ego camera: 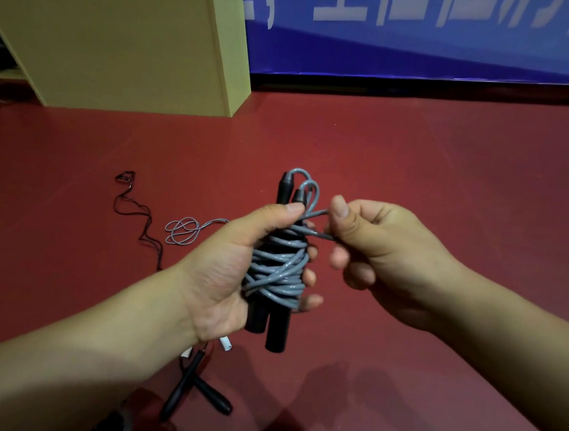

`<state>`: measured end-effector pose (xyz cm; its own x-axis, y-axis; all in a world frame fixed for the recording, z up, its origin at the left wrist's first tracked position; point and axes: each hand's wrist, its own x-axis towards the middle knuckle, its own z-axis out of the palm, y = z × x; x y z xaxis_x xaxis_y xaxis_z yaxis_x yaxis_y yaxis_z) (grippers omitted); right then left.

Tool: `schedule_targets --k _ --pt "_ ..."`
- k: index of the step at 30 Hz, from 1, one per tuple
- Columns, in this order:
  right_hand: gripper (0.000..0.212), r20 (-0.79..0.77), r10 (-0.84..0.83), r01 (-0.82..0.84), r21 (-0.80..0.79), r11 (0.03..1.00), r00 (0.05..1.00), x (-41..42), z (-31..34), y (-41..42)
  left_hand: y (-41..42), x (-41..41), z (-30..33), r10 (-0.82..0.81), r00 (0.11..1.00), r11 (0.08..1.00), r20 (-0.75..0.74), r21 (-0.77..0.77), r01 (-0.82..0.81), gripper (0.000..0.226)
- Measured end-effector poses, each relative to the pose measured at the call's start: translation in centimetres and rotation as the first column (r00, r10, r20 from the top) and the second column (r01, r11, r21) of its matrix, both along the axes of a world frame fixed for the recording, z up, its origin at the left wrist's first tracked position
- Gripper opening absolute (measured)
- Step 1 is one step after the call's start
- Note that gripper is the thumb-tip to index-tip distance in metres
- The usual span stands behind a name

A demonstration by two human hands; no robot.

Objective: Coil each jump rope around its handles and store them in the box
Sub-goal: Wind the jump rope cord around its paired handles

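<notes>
- The box (119,39), a pale yellow one, stood at the far left on the red floor (450,195), well apart from the hands, so storing was judged not yet begun.
- A thin dark cord (132,209) trailed over the floor near it, and just to its right lay a small loose tangle of grey cord (182,230); whose rope it belonged to could not be told.
- Lower left, black handles (192,389) and white handle ends (225,342) of other ropes lay crossed on the floor, apparently waiting their turn.
- The left hand (224,261) gripped the two black handles (268,324) side by side, fingers curled round them and thumb pressed on top, probably to keep the grey rope (278,269) from slipping off its turns.
- That rope was wound many times round the handles, held above the floor at the middle.
- The right hand (376,251) pinched the last loop of the rope between thumb and fingers just beside the bundle, likely to tuck it and lock the coil.
</notes>
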<state>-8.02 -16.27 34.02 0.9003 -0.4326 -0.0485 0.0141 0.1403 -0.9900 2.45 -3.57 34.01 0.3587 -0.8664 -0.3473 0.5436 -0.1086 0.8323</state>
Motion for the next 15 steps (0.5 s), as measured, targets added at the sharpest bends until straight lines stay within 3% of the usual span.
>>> schedule_targets --k 3,6,9,13,15 --pt "0.031 -0.063 0.004 0.005 0.144 0.99 0.998 0.1 0.1 -0.1 0.1 0.3 0.0 0.025 0.999 1.0 -0.045 -0.002 -0.025 0.022" --pt "0.033 -0.122 0.024 0.002 0.209 0.978 0.992 0.1 0.2 -0.2 0.2 0.5 -0.3 0.022 0.998 0.999 -0.051 0.025 -0.02 0.031" --pt "0.03 -0.137 -0.004 0.031 0.194 0.98 0.991 0.4 0.1 -0.4 0.2 0.3 -0.6 0.02 0.999 0.998 -0.045 0.06 -0.017 0.031" --pt "0.007 -0.093 -0.043 0.052 0.098 0.994 0.995 0.6 -0.3 -0.8 0.0 0.1 -0.9 0.057 0.997 0.994 -0.056 0.099 -0.051 0.023" --pt "0.021 -0.052 -0.044 0.05 0.105 0.993 0.998 0.5 -0.3 -1.0 0.1 0.2 -1.0 0.045 0.997 0.992 -0.056 0.117 -0.038 0.021"
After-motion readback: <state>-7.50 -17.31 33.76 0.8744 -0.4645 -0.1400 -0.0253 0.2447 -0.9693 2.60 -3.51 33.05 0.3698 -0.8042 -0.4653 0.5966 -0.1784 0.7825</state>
